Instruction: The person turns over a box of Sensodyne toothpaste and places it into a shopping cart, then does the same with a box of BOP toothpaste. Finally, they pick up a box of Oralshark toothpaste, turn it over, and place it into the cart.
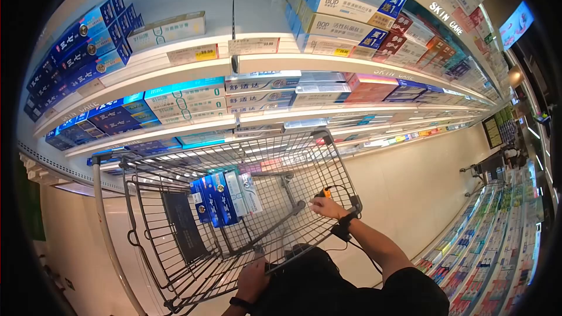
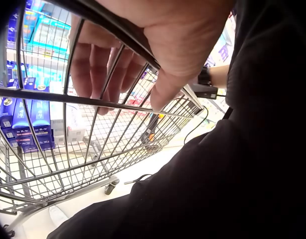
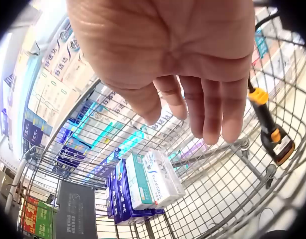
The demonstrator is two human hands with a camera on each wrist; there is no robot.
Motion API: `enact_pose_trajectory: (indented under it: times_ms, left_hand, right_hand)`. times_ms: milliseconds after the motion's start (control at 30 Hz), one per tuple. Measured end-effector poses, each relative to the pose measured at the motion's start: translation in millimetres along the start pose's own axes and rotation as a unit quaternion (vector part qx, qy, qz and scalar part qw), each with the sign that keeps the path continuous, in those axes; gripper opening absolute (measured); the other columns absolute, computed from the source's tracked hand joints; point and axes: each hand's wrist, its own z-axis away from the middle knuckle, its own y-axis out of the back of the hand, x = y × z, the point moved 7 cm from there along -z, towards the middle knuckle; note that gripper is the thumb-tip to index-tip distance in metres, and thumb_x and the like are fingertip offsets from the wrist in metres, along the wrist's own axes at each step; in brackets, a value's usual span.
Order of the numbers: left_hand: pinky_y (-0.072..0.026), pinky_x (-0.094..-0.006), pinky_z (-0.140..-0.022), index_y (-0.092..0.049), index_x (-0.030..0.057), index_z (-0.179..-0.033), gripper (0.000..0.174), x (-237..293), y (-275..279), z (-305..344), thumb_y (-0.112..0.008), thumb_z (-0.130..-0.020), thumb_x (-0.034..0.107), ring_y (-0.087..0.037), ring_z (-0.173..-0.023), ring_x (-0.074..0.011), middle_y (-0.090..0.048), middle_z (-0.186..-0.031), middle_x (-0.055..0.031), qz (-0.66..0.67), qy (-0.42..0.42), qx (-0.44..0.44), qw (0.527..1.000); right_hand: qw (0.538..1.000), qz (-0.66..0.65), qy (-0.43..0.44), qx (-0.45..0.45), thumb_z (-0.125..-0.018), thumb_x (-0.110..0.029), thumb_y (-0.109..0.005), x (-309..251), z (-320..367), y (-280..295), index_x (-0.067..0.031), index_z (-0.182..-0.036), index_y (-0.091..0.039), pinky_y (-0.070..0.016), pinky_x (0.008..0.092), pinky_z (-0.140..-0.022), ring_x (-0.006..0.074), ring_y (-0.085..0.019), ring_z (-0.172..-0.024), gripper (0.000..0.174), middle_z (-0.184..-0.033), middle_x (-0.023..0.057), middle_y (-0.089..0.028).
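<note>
A grey wire shopping cart (image 1: 275, 146) stands in front of me. My left hand (image 1: 253, 278) grips its near side rail, thumb on one side and fingers on the other in the left wrist view. My right hand (image 3: 193, 59) hangs over the basket with loose fingers and holds nothing. Stacked inside the cart are blue toothpaste boxes (image 3: 122, 191), a white and teal box (image 3: 139, 181) and a white Sensodyne box (image 3: 163, 179). Close to the right hand, a black and orange device (image 3: 273, 134) on a black cord hangs at the cart's end.
Shelves (image 1: 175, 58) packed with toothpaste boxes run along the cart's far side. Another stocked shelf (image 1: 480, 240) stands to the right across the aisle floor (image 1: 404, 199). A dark panel (image 1: 182, 228) is fixed at the cart's left end, near the handle bar (image 1: 105, 216).
</note>
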Motion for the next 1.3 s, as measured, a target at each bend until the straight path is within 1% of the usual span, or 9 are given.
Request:
enact_pose_trajectory:
  times_ms: [100,167,233,333,433,800,933,1067,1300]
  left_hand:
    - [-0.0511,-0.0454,-0.071,-0.058,0.0072,-0.102,0.033,5,4,0,-0.065,-0.08,0.031,-0.064,-0.083,-0.0335,-0.065,-0.085,-0.0138,-0.013,0.023,-0.004,1.0]
    - [-0.0514,-0.0458,-0.071,-0.058,0.0075,-0.103,0.035,-3,-7,3,-0.065,-0.079,0.032,-0.064,-0.083,-0.0338,-0.065,-0.086,-0.0137,-0.045,0.03,-0.004,0.999]
    - [-0.0522,-0.0453,-0.072,-0.059,0.0075,-0.107,0.041,-9,-17,1,-0.068,-0.076,0.033,-0.064,-0.083,-0.0337,-0.066,-0.087,-0.013,-0.09,0.043,-0.001,0.995]
    - [-0.0533,-0.0448,-0.072,-0.06,0.0085,-0.11,0.046,-2,-14,3,-0.071,-0.073,0.034,-0.065,-0.084,-0.0336,-0.067,-0.09,-0.0125,-0.116,0.073,-0.028,0.99]
    - [-0.0533,-0.0454,-0.074,-0.063,0.0108,-0.105,0.039,-3,-17,5,-0.07,-0.075,0.034,-0.065,-0.088,-0.0334,-0.067,-0.094,-0.0134,-0.119,0.086,0.009,0.989]
    - [-0.0512,-0.0431,-0.084,-0.066,0.015,-0.111,0.038,-2,-34,10,-0.065,-0.081,0.039,-0.063,-0.098,-0.0305,-0.068,-0.105,-0.0117,-0.144,0.16,-0.012,0.976]
    - [-0.0516,-0.0453,-0.079,-0.066,0.0071,-0.098,0.03,13,-38,13,-0.068,-0.079,0.03,-0.064,-0.09,-0.0338,-0.068,-0.096,-0.0136,-0.13,0.111,0.028,0.985]
    - [-0.0521,-0.0429,-0.079,-0.066,0.0085,-0.104,0.036,22,-47,22,-0.07,-0.077,0.031,-0.064,-0.093,-0.0328,-0.068,-0.099,-0.0137,-0.135,0.115,0.007,0.984]
    - [-0.0523,-0.0417,-0.08,-0.065,0.0064,-0.103,0.038,38,-71,35,-0.072,-0.074,0.03,-0.064,-0.094,-0.0322,-0.067,-0.1,-0.0125,-0.124,0.065,0.029,0.99]
  right_hand:
    - [0.998,0.01,0.061,0.024,-0.089,-0.032,-0.06,23,38,20,-0.002,-0.111,-0.06,-0.0483,0.036,-0.075,0.028,-0.063,-0.084,0.038,-0.089,0.0153,-0.066]
    - [0.988,0.127,0.085,0.008,-0.088,-0.033,-0.059,32,51,23,-0.0016,-0.107,-0.061,-0.0495,0.0411,-0.08,0.0351,-0.064,-0.093,0.036,-0.094,0.0192,-0.067]
    - [0.99,0.094,0.094,0.051,-0.089,-0.034,-0.056,35,54,22,-0.001,-0.101,-0.062,-0.0493,0.046,-0.079,0.0382,-0.063,-0.091,0.036,-0.09,0.0204,-0.066]
    - [0.973,0.182,0.135,0.044,-0.089,-0.033,-0.052,32,55,11,-0.001,-0.096,-0.062,-0.0492,0.0488,-0.077,0.0387,-0.063,-0.086,0.034,-0.084,0.0195,-0.066]
    - [0.972,0.18,0.132,0.068,-0.088,-0.031,-0.052,37,56,12,-0.0027,-0.094,-0.062,-0.0491,0.0505,-0.075,0.0392,-0.063,-0.083,0.031,-0.081,0.019,-0.066]
    - [0.968,0.157,0.138,0.135,-0.088,-0.028,-0.054,36,82,19,-0.0061,-0.09,-0.061,-0.049,0.0479,-0.075,0.0352,-0.062,-0.086,0.024,-0.086,0.0158,-0.065]
    - [0.962,0.159,0.13,0.179,-0.085,-0.024,-0.055,46,94,19,-0.0055,-0.089,-0.061,-0.0492,0.0462,-0.072,0.0358,-0.062,-0.083,0.02,-0.083,0.0159,-0.064]
    - [0.962,0.159,0.095,0.202,-0.085,-0.023,-0.056,61,111,16,-0.0062,-0.094,-0.063,-0.0496,0.0447,-0.071,0.035,-0.063,-0.082,0.02,-0.084,0.0148,-0.066]
    - [0.949,0.125,0.098,0.274,-0.081,-0.021,-0.058,79,152,17,-0.0071,-0.085,-0.063,-0.0496,0.0468,-0.07,0.0352,-0.063,-0.081,0.015,-0.082,0.0148,-0.066]
